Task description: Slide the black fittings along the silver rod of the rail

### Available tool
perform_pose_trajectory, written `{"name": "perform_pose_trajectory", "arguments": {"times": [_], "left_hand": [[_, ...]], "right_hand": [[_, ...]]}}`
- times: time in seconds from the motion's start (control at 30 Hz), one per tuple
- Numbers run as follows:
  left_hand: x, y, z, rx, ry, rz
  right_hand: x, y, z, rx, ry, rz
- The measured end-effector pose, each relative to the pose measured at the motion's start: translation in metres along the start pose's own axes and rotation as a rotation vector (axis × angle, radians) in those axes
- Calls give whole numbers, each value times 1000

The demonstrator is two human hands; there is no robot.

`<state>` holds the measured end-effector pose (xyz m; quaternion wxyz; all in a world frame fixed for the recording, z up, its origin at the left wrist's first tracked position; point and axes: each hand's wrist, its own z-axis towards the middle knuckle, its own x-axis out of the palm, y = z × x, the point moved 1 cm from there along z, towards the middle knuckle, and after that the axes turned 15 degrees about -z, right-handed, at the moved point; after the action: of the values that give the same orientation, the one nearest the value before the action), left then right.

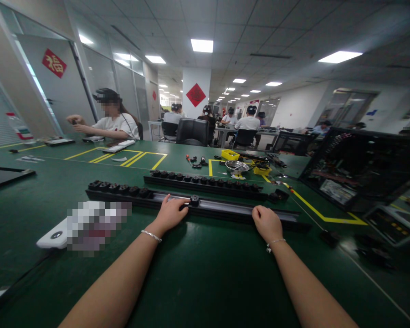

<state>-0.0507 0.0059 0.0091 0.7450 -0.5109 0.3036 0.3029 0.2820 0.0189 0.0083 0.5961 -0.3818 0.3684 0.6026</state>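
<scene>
My left hand (172,212) is at the near black rail (225,211), its fingers partly spread and reaching to a small black module (194,200) that sits in the rail's channel, apart from the row of black modules (123,189) filling the rail's left end. My right hand (268,223) is curled at the rail's near side, right of that single module; I cannot tell whether it grips the rail. The rail lies across the middle of the green table (205,282). Just beyond it, toward the table's far edge, lies a second black rail (205,186) lined with similar modules.
</scene>
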Motion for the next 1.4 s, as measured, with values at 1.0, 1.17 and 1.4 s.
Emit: {"name": "perform_pose_trajectory", "arguments": {"times": [1.0, 1.17, 1.4], "left_hand": [[6, -5, -3, 33, -2, 164], [6, -7, -2, 31, 17, 201], [8, -11, -2, 46, 10, 235]], "right_hand": [[2, -1, 0, 0, -18, 4], [2, 0, 0, 6, -10, -13], [2, -1, 0, -2, -24, -28]]}}
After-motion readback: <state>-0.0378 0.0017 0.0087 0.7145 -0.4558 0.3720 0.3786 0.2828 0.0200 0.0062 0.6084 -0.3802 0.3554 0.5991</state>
